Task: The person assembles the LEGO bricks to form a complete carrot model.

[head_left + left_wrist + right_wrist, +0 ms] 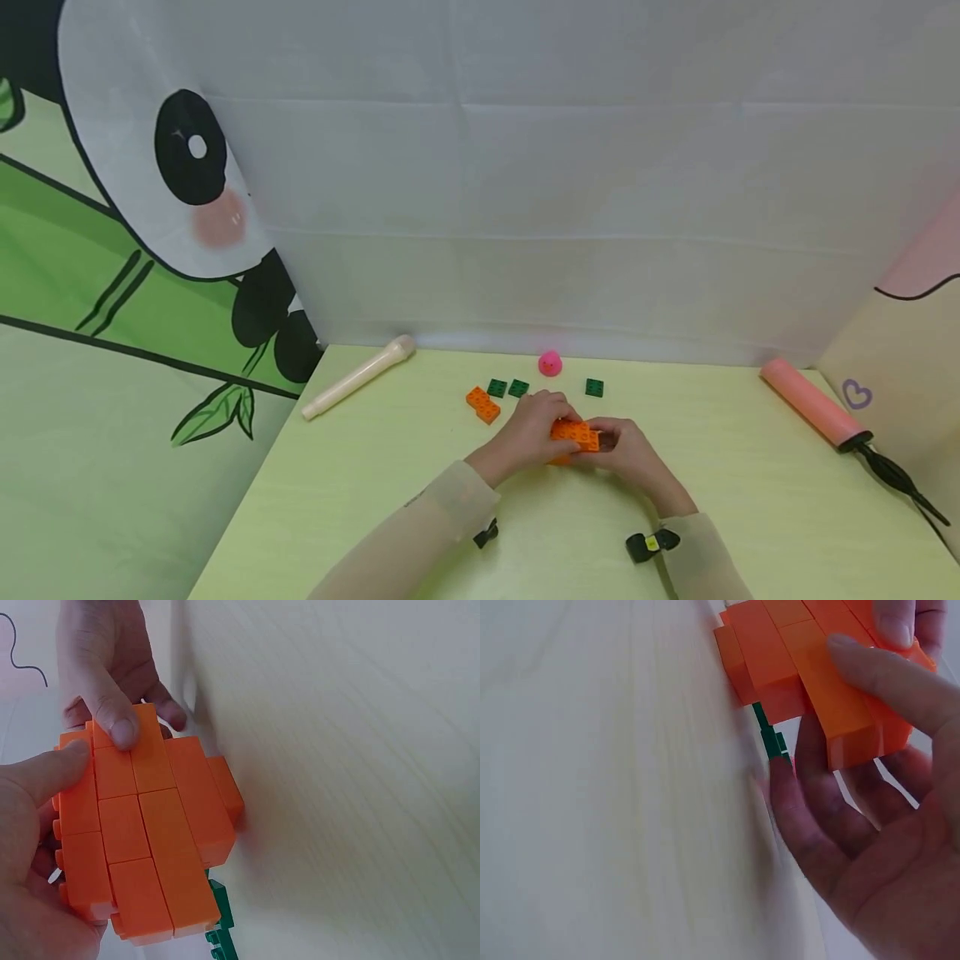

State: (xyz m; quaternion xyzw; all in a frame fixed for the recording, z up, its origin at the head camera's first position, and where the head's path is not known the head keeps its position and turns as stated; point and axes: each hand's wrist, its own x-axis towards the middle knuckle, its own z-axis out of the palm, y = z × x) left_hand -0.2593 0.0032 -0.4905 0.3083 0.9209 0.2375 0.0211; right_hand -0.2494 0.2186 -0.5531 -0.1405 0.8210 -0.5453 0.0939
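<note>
A stepped block of orange building bricks is held between both hands just above the table. My left hand grips its left side; in the left wrist view the thumb lies on the face of the orange bricks near the studded edge. My right hand holds the opposite end. In the right wrist view its thumb presses the side of the orange bricks, with the fingers curved underneath. Two loose orange bricks lie beyond the left hand. Parts of the fingers are hidden behind the block.
Green bricks lie behind the hands, with another green brick farther right. A round pink piece sits near the back edge. At the left lies a cream stick; at the right, a pink pump-like tube with a black end.
</note>
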